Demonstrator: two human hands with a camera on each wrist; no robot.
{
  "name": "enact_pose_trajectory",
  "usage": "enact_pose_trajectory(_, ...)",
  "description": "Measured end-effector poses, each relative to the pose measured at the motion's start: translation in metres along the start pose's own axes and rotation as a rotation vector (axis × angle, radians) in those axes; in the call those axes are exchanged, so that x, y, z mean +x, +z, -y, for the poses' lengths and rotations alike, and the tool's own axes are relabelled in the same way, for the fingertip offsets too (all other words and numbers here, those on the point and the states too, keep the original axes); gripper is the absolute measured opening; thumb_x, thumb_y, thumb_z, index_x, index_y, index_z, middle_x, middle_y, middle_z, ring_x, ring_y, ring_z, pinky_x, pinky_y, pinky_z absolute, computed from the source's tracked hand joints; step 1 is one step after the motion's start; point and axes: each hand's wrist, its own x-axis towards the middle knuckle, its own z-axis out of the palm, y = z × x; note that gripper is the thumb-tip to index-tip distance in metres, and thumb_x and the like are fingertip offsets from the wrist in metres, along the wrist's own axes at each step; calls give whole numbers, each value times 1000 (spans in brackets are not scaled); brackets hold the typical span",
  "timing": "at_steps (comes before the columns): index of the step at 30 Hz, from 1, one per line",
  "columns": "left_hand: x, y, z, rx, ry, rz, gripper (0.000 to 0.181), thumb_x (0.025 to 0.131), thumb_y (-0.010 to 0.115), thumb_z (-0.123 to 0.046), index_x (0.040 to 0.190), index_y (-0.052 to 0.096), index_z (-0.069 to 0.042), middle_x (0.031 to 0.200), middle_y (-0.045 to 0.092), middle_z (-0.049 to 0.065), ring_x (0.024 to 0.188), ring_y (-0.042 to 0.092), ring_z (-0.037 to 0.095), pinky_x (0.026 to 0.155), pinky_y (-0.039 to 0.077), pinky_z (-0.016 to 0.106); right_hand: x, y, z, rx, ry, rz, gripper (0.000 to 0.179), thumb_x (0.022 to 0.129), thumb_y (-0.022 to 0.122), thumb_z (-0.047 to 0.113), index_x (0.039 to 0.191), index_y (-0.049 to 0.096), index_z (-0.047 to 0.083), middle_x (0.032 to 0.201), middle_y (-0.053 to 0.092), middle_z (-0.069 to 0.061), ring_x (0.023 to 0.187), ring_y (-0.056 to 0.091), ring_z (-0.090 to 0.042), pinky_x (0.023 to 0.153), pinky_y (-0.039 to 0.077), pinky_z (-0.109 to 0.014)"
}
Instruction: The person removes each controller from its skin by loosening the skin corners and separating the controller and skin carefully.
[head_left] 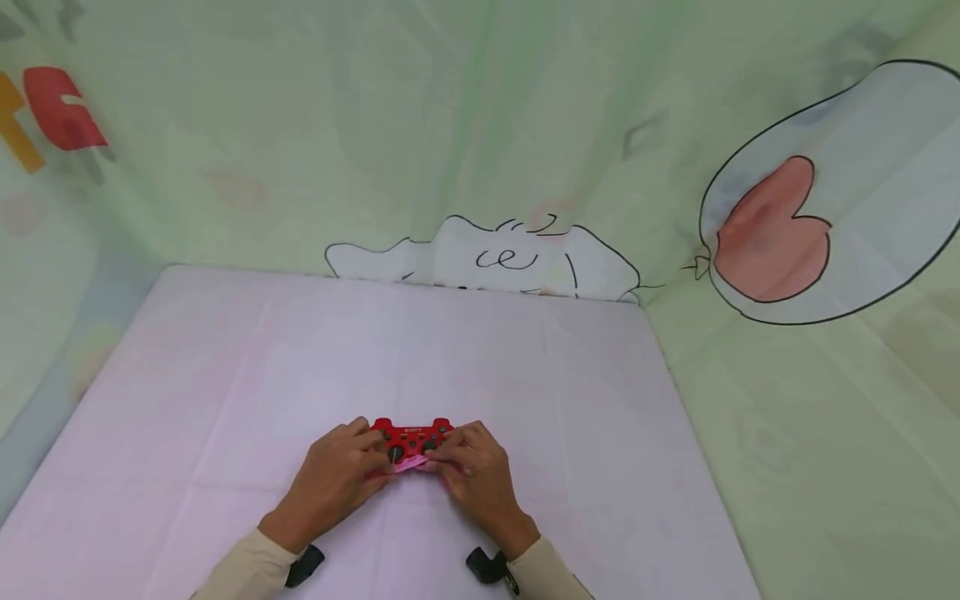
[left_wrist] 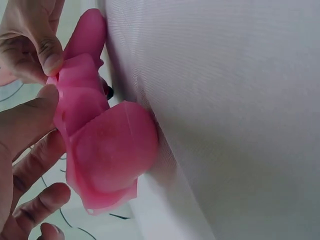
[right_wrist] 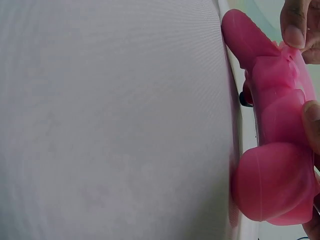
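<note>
Reaches in from below in beige sleeves (head_left: 247, 568), with wrists bent inward. Pinches the pink cover (left_wrist: 115, 155) with left hand (head_left: 337, 473) and right hand (head_left: 480, 482) alike. Keeps the red controller (head_left: 412, 435) between both, partly inside the cover, over the table's (head_left: 525, 375) near half. Hides the controller's ends behind fingers; leaves most of the right hand outside the right wrist view. Cannot tell whether cover and table touch.
</note>
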Motion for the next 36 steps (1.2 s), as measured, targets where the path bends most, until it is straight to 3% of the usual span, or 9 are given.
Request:
enact_pose_trajectory(11, 5, 8, 3, -3, -90, -69, 29, 71, 99, -37, 65, 73, -25, 67, 64, -15, 70, 49, 5, 60, 42, 21, -1, 0, 0, 49, 60, -5, 22, 72, 99, 12, 89, 85, 13, 86, 72, 4, 94, 68, -16, 84, 53, -19)
enact_pose_trajectory(16, 8, 9, 0, 4, -126, -75, 32, 68, 102, -32, 65, 71, -25, 63, 60, -16, 65, 46, 4, 56, 41, 19, 0, -1, -1, 50, 83, 9, 22, 72, 99, 15, 90, 86, 14, 86, 72, 5, 95, 68, -17, 85, 52, -17)
enact_pose_trajectory(20, 12, 6, -3, -62, -231, -22, 44, 64, 104, -31, 78, 64, -22, 64, 57, -17, 64, 48, -1, 54, 38, 15, 0, 0, -1, 48, 97, 16, 22, 72, 99, 16, 89, 86, 15, 87, 73, 6, 95, 68, -15, 83, 53, -18)
enact_pose_trajectory(24, 15, 2, -5, -120, -293, 79, 42, 68, 102, -26, 87, 65, -23, 67, 53, -18, 68, 45, -1, 54, 36, 15, -1, 1, -1, 35, 112, 20, 22, 71, 100, 16, 88, 86, 15, 87, 72, 6, 95, 67, -14, 81, 55, -22)
enact_pose_trajectory(30, 19, -3, -7, -151, -293, 193, 29, 79, 96, -24, 94, 71, -22, 76, 52, -15, 77, 41, 3, 57, 36, 16, -1, 1, 0, 27, 122, 16, 23, 70, 100, 16, 88, 86, 16, 86, 71, 6, 95, 68, -16, 81, 56, -24)
enact_pose_trajectory(36, 22, -3, -5, -197, -234, 238, 27, 83, 92, -16, 90, 66, -24, 89, 53, -11, 87, 47, 6, 60, 40, 18, 0, 1, 1, 44, 105, -5, 23, 70, 100, 12, 87, 86, 14, 86, 71, 4, 93, 68, -19, 82, 56, -25)
